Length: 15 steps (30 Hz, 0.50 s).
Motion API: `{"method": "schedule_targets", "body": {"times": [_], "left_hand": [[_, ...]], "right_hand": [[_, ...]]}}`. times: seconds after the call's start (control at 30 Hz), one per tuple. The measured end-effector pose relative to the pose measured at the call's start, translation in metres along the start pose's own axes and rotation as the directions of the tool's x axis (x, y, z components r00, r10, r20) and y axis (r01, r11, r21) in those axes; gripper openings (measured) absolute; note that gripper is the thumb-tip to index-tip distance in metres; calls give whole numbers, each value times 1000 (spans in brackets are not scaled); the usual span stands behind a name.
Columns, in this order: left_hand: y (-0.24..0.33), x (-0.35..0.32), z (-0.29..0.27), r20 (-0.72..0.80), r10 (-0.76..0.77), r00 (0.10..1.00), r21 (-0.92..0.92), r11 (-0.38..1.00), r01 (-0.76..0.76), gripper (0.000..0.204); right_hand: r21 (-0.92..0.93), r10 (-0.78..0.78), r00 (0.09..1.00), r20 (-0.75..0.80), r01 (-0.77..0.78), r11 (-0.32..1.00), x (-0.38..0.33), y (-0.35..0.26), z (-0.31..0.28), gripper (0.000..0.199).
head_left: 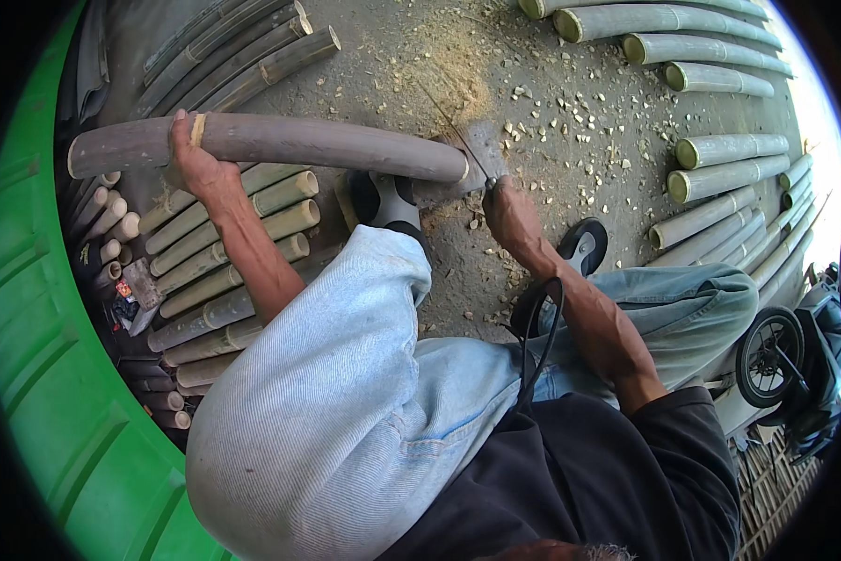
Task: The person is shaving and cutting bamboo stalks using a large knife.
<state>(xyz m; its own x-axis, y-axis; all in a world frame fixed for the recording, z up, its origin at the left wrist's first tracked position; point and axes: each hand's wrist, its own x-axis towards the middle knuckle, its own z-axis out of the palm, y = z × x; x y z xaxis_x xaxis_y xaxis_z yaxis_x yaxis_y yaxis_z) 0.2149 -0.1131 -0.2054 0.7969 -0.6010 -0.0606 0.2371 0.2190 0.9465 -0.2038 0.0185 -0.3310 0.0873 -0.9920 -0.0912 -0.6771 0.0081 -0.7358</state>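
A thick brown bamboo pole [318, 142] lies crosswise in front of me, its right end near a flat block [481, 150] on the ground. My left hand [201, 168] is closed around the pole at its pale node ring, left of the middle. Just past the pole's right end, my right hand [511, 213] is closed on the handle of a long thin-bladed tool [453, 126]. The blade points up and to the left, away from me. It looks edge-on, so I cannot tell whether it has teeth.
Cut bamboo lengths [243, 220] lie stacked at the left, with more bamboo poles [668, 23] at the far right. Sawdust [453, 75] and pale chips [580, 131] cover the ground. A green ribbed panel [46, 346] borders the left; a motorbike [795, 360] stands at the right.
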Motion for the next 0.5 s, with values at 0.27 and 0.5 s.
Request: {"method": "schedule_targets", "body": {"times": [0.27,0.5], "left_hand": [[6,-3,-18,161,-15,987,-97,995,31,37],[8,-18,-1,215,-4,977,-102,994,26,45]], "right_hand": [[81,38,997,65,-43,996,19,-77,-45,25],[-76,122,973,195,-109,991,-13,14,1,26]]}}
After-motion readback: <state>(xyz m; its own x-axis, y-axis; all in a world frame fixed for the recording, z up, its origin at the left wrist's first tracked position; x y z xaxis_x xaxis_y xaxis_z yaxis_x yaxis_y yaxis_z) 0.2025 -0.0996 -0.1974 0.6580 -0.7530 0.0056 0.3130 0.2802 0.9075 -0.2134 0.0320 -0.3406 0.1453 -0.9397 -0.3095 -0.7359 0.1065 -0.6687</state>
